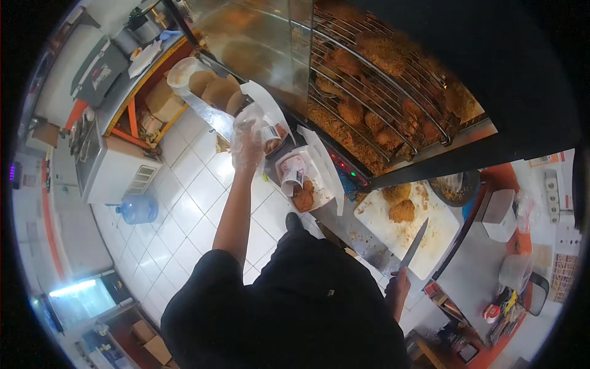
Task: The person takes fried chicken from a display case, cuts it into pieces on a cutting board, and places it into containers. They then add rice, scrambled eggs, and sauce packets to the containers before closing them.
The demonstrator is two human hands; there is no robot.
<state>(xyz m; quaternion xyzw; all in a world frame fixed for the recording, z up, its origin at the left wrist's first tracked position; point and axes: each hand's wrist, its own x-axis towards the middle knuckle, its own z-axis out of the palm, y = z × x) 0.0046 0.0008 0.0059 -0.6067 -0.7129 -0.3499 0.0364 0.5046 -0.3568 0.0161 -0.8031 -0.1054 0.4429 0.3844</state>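
My left hand (247,144), in a clear plastic glove, reaches to a white paper food box (271,99) beside the display case. Brown fried food and a small printed cup (269,133) lie in that box; the glove blurs my fingers. Next to it stands a second open box (332,180) with a fried piece (303,198) and a printed cup (293,176). My right hand (399,286) is closed round the handle of a knife (415,243). Its blade points over a white cutting board (439,237) with crumbs and two breaded pieces (402,211) on it.
A heated display case with wire racks (375,67) of fried pieces stands ahead. Brown paper bags (222,93) and a white tub (182,74) sit at the counter's far left. A dark bowl (458,189) is beyond the board. A blue water bottle (139,209) stands on the tiled floor.
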